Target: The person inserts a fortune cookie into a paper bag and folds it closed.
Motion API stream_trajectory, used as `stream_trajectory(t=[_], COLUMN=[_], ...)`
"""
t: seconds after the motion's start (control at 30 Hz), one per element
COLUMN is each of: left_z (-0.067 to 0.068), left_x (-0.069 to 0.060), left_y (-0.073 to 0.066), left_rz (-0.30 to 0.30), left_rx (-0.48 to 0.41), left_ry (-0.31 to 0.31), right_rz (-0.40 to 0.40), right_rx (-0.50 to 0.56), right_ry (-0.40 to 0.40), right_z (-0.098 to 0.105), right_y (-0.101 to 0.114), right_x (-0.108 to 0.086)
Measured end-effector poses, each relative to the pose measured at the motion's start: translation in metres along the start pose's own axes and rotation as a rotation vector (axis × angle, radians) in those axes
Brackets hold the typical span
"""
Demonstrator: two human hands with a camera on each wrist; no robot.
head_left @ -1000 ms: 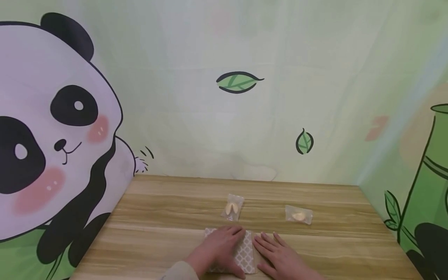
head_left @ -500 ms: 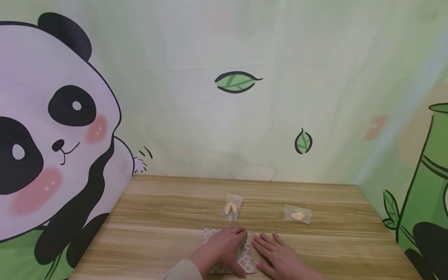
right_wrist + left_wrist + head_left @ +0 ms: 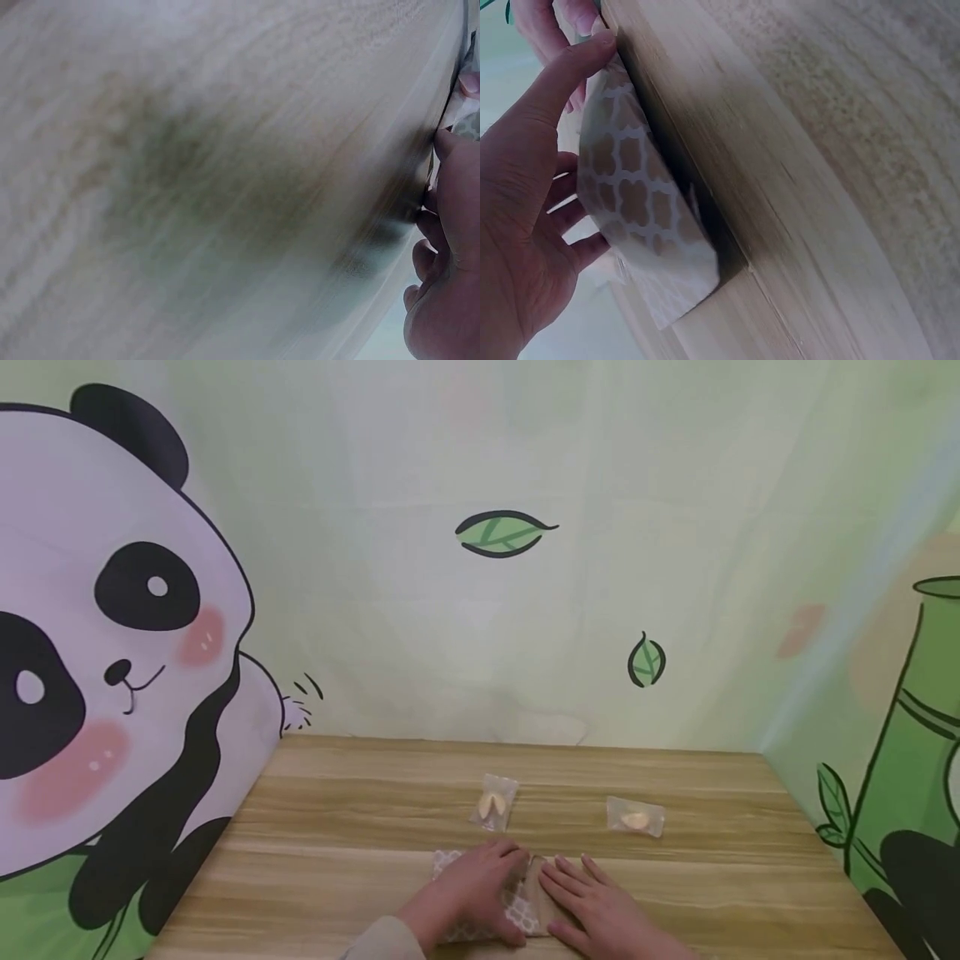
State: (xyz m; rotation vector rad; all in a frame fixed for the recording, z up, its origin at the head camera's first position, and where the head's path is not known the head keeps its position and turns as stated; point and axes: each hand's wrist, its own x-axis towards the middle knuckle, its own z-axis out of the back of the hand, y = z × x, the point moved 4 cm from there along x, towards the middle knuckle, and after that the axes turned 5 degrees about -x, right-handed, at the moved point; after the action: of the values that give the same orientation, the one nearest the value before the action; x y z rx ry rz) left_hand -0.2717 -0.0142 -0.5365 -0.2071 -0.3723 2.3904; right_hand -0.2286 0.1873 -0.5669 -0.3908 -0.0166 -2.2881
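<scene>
A flat beige bag-like piece with a white lattice pattern [image 3: 519, 910] lies on the table before me. My left hand [image 3: 476, 885] spans it, thumb and fingers curled round its right-hand part. The left wrist view shows the thumb on one end of the patterned piece [image 3: 634, 187], the fingers at its far edge, and its near side raised off the wood. My right hand [image 3: 596, 906] lies with straight fingers on a plain brown strip [image 3: 546, 912] at the piece's right side. At the right border of the right wrist view, the right hand [image 3: 457, 225] shows only partly.
Two fortune cookies in clear wrappers lie farther back: one cookie packet [image 3: 493, 803] straight ahead, another cookie packet [image 3: 636, 817] to the right. Behind the wooden table [image 3: 337, 793] hangs a green backdrop [image 3: 390, 610] with a panda print.
The left hand tilts the patterned piece's right edge up, and more of the plain brown strip shows beside the right hand. The right hand stays nearly still. The head view shifts slightly.
</scene>
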Motion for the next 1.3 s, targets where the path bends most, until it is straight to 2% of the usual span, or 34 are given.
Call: stream_trajectory(t=[0.13, 0.27, 0.4, 0.5, 0.63, 0.8, 0.97, 1.13, 1.3], left_z=[0.002, 0.002, 0.001, 0.001, 0.001, -0.001, -0.008, -0.012, -0.015], left_x=[-0.002, -0.004, -0.006, -0.007, -0.010, -0.013, -0.013, -0.014, -0.014], left_y=[0.001, 0.003, 0.007, 0.010, 0.011, 0.013, 0.016, 0.018, 0.019], left_rz=[-0.018, -0.021, -0.013, -0.016, -0.019, -0.022, -0.022, -0.007, -0.010], left_rx=[-0.003, -0.001, 0.002, -0.001, -0.011, -0.011, -0.012, 0.012, 0.052], left_ry=[-0.026, -0.025, -0.031, -0.039, -0.043, -0.062, -0.083, -0.076, -0.056], right_rz=[-0.013, -0.019, -0.029, -0.066, -0.111, -0.107, -0.084, -0.048, -0.054], right_rx=[0.023, 0.053, 0.129, 0.216, 0.277, 0.281, 0.286, 0.290, 0.312], right_ry=[0.039, 0.061, 0.058, 0.070, 0.073, 0.039, 0.063, 0.070, 0.074], right_z=[0.001, 0.005, 0.016, 0.025, 0.028, 0.030, 0.030, 0.025, 0.017], right_y=[0.000, 0.000, 0.001, 0.001, 0.000, 0.002, 0.005, 0.005, 0.005], right_x=[0.002, 0.003, 0.007, 0.013, 0.019, 0.025, 0.026, 0.027, 0.028])
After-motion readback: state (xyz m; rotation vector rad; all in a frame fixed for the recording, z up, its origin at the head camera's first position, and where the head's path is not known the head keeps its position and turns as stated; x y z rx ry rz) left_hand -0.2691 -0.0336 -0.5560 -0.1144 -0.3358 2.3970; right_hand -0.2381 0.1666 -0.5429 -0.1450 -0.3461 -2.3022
